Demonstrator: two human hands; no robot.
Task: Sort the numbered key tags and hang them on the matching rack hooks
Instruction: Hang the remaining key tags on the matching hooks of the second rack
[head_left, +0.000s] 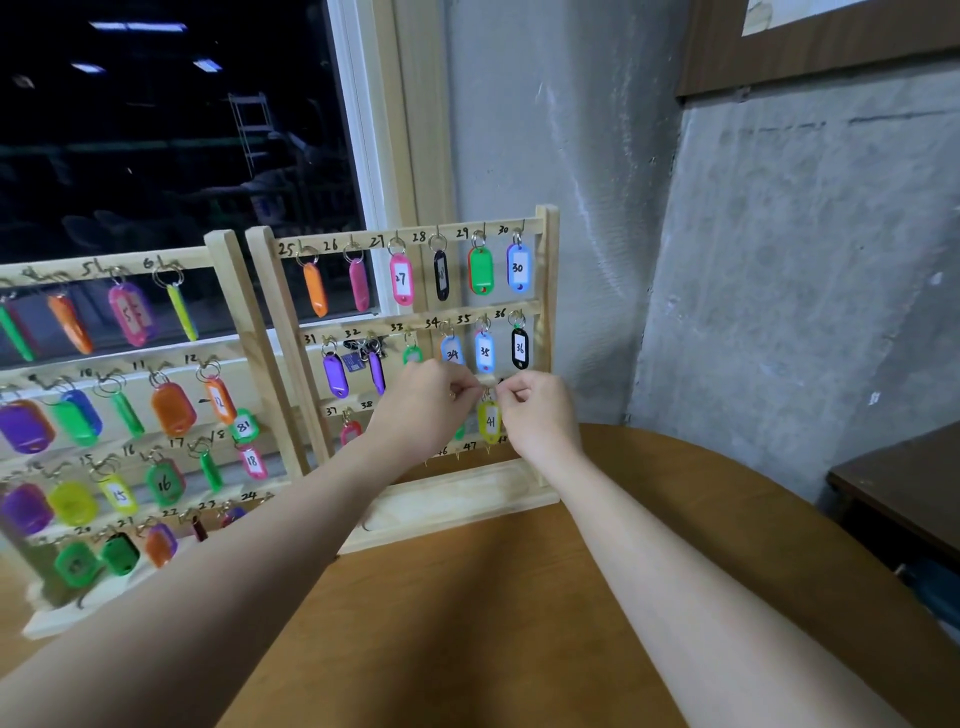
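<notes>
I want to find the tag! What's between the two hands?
In the head view, the yellow tag marked 41 hangs between the left hand and right hand; both pinch at its ring.

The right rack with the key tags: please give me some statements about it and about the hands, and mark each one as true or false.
1. Both hands, left hand and right hand, are at the ring of the yellow tag 41. True.
2. The tag under hook 30 is black. False: the tag 30 is blue; the black one with a readable number is the tag 36.
3. The pink tag 27 hangs in the top row of the right rack. True.
4. The bottom hooks 46 and 47 carry tags. False: the hooks seen there are bare.
5. The racks stand on a wooden table. True.
</notes>
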